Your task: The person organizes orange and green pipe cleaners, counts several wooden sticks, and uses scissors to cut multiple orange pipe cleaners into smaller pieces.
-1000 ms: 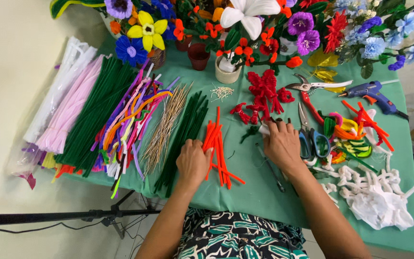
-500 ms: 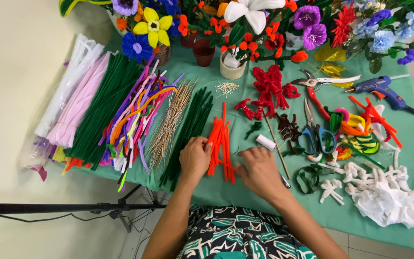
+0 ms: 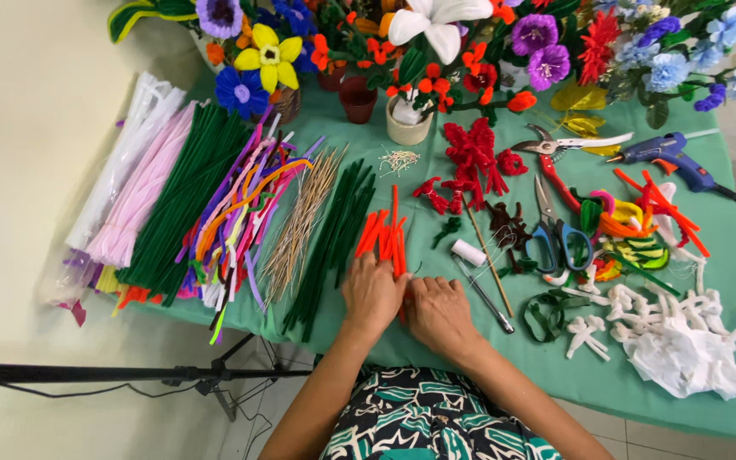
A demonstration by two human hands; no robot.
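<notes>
While both hands (image 3: 406, 302) lie flat and empty-palmed, orange pipe cleaners (image 3: 383, 237) touch their fingertips.

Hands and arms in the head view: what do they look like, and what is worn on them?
Two bare hands, left hand and right hand, with bare forearms: no sleeves, gloves, rings, watch or bracelets visible. Below them shows a patterned garment in black, teal and cream.

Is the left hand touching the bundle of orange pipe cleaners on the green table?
Touching. In the head view, the left hand lies over the near ends of the orange pipe cleaners, with no gap showing.
</notes>
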